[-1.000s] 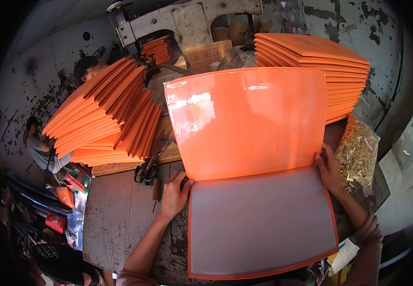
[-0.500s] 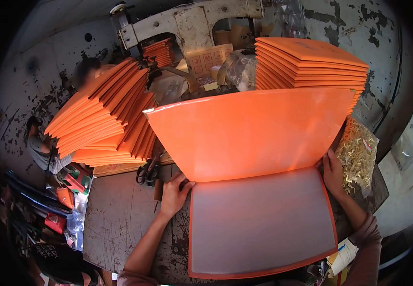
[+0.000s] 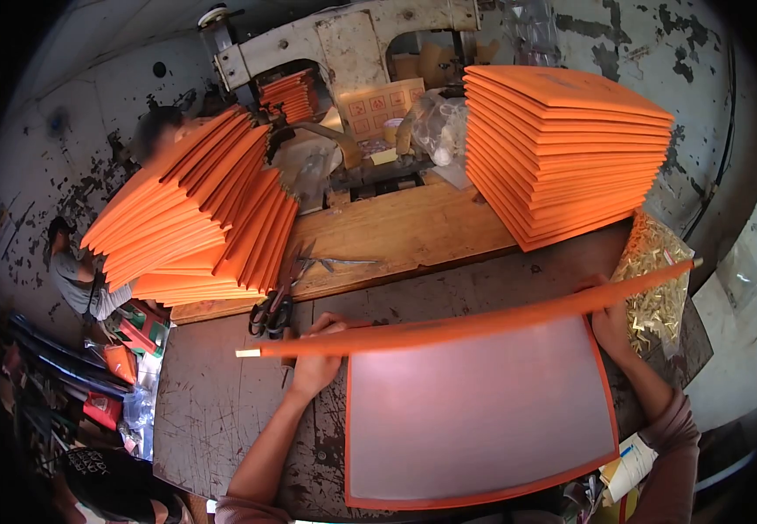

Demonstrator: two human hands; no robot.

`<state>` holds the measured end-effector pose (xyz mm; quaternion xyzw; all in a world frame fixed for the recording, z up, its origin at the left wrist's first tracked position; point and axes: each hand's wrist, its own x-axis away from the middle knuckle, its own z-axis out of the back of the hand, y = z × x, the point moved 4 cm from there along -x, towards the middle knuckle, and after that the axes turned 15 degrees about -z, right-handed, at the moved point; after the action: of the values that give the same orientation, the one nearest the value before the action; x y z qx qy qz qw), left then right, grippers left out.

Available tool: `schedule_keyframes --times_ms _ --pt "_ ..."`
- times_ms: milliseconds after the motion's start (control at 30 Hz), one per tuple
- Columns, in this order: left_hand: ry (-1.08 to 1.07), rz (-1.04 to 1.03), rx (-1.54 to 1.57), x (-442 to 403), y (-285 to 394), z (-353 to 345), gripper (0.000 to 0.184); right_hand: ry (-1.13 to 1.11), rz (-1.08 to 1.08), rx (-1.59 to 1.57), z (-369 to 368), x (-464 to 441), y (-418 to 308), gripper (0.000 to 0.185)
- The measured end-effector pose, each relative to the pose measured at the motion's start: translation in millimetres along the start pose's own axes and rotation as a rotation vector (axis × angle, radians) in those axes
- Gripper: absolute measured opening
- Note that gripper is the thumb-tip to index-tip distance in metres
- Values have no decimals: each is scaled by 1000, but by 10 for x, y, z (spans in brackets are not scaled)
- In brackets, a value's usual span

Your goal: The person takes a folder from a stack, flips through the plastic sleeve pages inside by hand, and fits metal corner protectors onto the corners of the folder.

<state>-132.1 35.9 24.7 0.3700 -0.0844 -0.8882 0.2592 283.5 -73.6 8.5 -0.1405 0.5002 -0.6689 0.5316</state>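
Observation:
A large orange folder (image 3: 474, 502) lies open in front of me, its inner panel (image 3: 483, 410) grey and glossy. Its upper flap (image 3: 466, 316) is seen nearly edge-on, slanting across the crease, with small gold-coloured pieces at both corners. My left hand (image 3: 315, 362) is closed at the left end of the crease, fingertips showing above the flap. At the right end, my right hand (image 3: 608, 327) holds the folder's side edge, partly covered by the flap. Close to my left hand lie black-handled scissors (image 3: 272, 314).
Fanned orange folders (image 3: 195, 218) are heaped at left; a tall folder stack (image 3: 570, 157) stands right on a wooden board (image 3: 396, 227). A bag of brass-coloured pieces (image 3: 653, 297) sits at the right. Behind is a machine frame (image 3: 343, 52). Other people are at far left.
The folder's flap has swung down towards me from upright to nearly edge-on, uncovering the board and the right stack's lower part. Both hands stay near the crease ends.

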Motion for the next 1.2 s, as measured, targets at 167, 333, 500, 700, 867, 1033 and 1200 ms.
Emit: schedule_keyframes --times_ms 167,333,500,700,867,1033,1200 --pt "-65 -129 17 45 -92 -75 34 -75 115 -24 45 71 -190 19" --pt "-50 -47 60 45 -50 -88 35 -36 233 293 94 83 -381 25" --pt "-9 23 61 -1 88 -14 34 -83 337 305 120 98 -380 25" --pt "-30 -139 -12 35 9 -25 47 -158 363 604 154 164 -444 32" --pt "-11 -139 -17 48 6 -48 44 -168 262 682 322 155 -475 35" --pt "40 -31 50 40 17 -30 31 -80 -52 353 619 524 -721 25" --pt "32 -3 14 18 17 -26 23 -140 -183 305 691 1036 -813 26"
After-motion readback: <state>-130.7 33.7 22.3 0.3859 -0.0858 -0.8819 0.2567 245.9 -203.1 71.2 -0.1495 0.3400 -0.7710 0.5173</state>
